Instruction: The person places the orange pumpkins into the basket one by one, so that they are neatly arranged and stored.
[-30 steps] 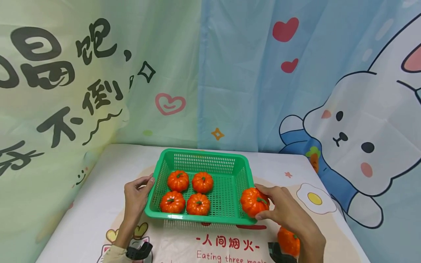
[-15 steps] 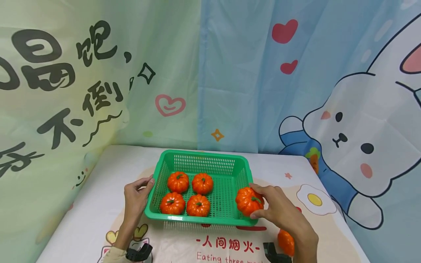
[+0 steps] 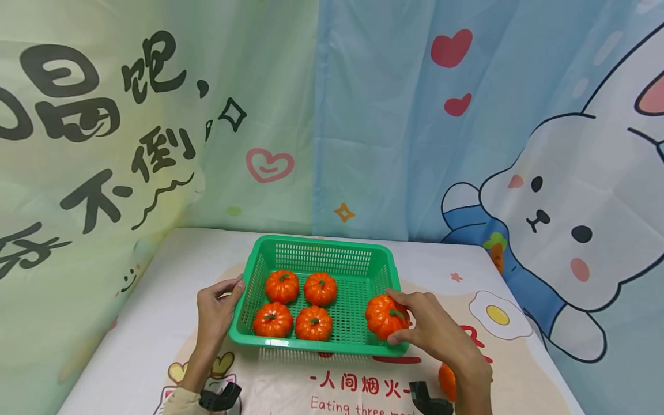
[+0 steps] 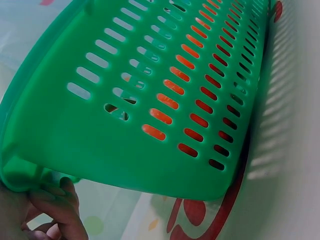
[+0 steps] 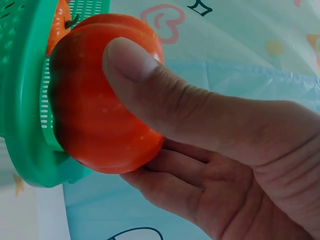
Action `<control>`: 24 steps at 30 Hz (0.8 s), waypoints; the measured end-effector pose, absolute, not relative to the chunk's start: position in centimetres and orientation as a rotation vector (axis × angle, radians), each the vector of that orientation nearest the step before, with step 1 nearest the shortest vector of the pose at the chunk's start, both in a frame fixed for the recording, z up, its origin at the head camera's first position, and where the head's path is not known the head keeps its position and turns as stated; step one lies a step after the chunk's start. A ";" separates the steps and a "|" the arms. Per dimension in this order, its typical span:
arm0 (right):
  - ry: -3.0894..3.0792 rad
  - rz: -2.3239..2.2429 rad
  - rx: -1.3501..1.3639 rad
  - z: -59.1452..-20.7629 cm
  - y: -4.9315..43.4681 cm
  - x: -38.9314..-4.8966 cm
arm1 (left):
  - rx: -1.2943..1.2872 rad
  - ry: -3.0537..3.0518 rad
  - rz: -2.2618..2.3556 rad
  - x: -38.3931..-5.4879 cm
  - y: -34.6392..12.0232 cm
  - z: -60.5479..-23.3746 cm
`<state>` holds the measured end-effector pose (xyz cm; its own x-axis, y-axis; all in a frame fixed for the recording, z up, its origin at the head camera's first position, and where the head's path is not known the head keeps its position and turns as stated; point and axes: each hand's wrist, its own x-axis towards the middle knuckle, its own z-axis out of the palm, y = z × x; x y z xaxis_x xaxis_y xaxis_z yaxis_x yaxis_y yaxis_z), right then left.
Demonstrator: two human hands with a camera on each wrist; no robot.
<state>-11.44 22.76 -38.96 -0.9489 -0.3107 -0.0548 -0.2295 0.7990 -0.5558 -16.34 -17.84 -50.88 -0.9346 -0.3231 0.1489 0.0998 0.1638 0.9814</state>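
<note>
A green plastic basket with slotted walls stands on the table. Several small orange pumpkins with green stems sit in its left half, in two rows. My left hand pinches the basket's left rim; the left wrist view has its fingers at the rim's corner. Between thumb and fingers, my right hand grips another pumpkin, which overlaps the basket's right end. Up close, the right wrist view shows the thumb pressed along the side of this pumpkin.
One more pumpkin lies on the table at the front right, partly hidden behind my right forearm. The table carries a printed cloth with lettering and a fried egg picture. A printed curtain hangs behind and at both sides.
My right hand has moved left with the pumpkin, from the basket's right rim to further over its right end. The left hand and the basket have stayed put.
</note>
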 end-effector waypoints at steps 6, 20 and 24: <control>2.843 -0.865 -0.434 -39.2 22.5 -11.6 | 0.228 -2.134 -1.820 -16.4 -17.8 -50.9; 2.813 -0.870 -0.383 -39.6 21.9 -11.8 | 0.229 -2.131 -1.809 -16.5 -17.8 -51.0; 2.786 -0.888 -0.388 -39.8 21.7 -12.1 | 0.229 -2.123 -1.816 -16.5 -17.8 -51.0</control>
<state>-12.12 21.70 -39.82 -0.9475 -0.3033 -0.1016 -0.1886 0.7864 -0.5882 -16.45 -17.82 -51.03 -0.9304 -0.3353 0.1481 0.0944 0.1714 0.9807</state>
